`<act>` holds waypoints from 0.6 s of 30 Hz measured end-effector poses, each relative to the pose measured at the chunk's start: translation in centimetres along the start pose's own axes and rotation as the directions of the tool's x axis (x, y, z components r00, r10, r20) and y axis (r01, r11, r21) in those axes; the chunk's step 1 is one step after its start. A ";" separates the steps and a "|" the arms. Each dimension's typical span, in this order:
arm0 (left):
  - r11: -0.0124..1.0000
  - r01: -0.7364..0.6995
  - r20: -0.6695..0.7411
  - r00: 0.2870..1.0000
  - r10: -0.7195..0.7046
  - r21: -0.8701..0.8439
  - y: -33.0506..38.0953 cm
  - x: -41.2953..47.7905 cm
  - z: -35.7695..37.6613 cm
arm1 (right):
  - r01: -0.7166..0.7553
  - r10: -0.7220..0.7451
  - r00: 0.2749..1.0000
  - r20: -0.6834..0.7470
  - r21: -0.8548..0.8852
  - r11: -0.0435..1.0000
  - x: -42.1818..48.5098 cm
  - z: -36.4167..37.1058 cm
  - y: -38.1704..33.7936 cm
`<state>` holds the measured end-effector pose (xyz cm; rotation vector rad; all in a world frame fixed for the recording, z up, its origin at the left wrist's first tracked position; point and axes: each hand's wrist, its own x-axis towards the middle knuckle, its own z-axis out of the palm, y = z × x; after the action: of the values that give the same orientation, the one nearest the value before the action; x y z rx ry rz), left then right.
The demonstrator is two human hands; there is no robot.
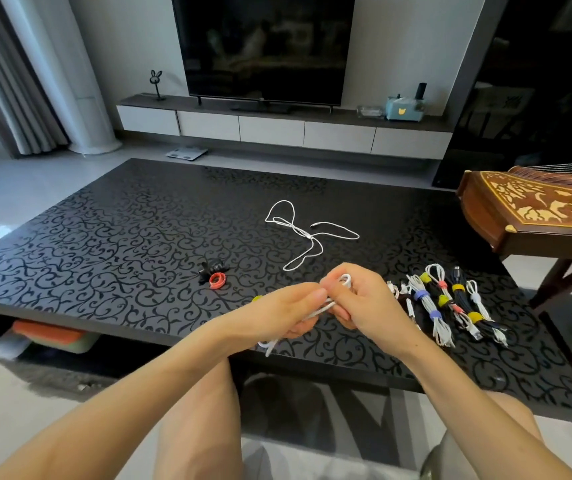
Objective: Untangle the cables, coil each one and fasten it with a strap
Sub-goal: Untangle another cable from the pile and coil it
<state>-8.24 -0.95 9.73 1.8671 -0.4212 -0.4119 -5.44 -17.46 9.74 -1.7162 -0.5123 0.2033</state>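
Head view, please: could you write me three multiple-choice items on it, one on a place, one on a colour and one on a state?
1. Where do the strapped cable bundles lie?
A) on the floor
B) on the table, at the person's right
C) on the TV shelf
2. What colour is the loose strap ring?
A) red
B) green
C) white
3. How is the far white cable?
A) strapped
B) loose in open loops
C) held in a hand
1 B: they lie in a row beside the right hand.
2 A: it shows red against the black top.
3 B: it sprawls unstrapped, apart from the held white cable.
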 end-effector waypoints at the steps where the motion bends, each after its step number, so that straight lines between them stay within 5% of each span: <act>1: 0.998 0.012 -0.001 1.000 -0.012 0.058 -0.3 0.0 -0.2 | -0.028 0.028 1.000 0.009 0.008 1.000 0.2 0.3 0.3; 3: 0.954 0.026 -0.025 0.999 -0.020 0.297 -0.9 0.0 -0.7 | -0.093 0.093 0.996 0.002 0.020 0.995 0.6 0.9 0.6; 6: 0.751 0.109 -0.171 0.985 0.005 0.652 -2.2 -0.2 -0.8 | -0.226 0.229 0.973 -0.011 0.109 0.968 1.5 1.8 1.0; 12: 0.496 0.238 -0.354 0.922 0.154 0.835 -5.6 -0.1 -1.3 | -0.580 0.550 0.809 0.209 0.440 0.686 4.7 4.4 2.7; 15: 0.531 0.277 -0.396 0.910 0.124 0.801 -7.5 -0.7 -2.6 | -0.609 0.531 0.793 0.299 0.435 0.663 6.2 5.9 3.4; 18: 0.726 0.373 -0.563 0.826 0.024 0.578 -9.9 -1.5 -5.3 | -0.513 0.472 0.858 0.202 0.297 0.805 8.1 8.1 4.7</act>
<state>-6.16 7.27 2.15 2.6397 0.0342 0.2025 -0.53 -7.28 4.65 -1.4658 -0.0871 0.7348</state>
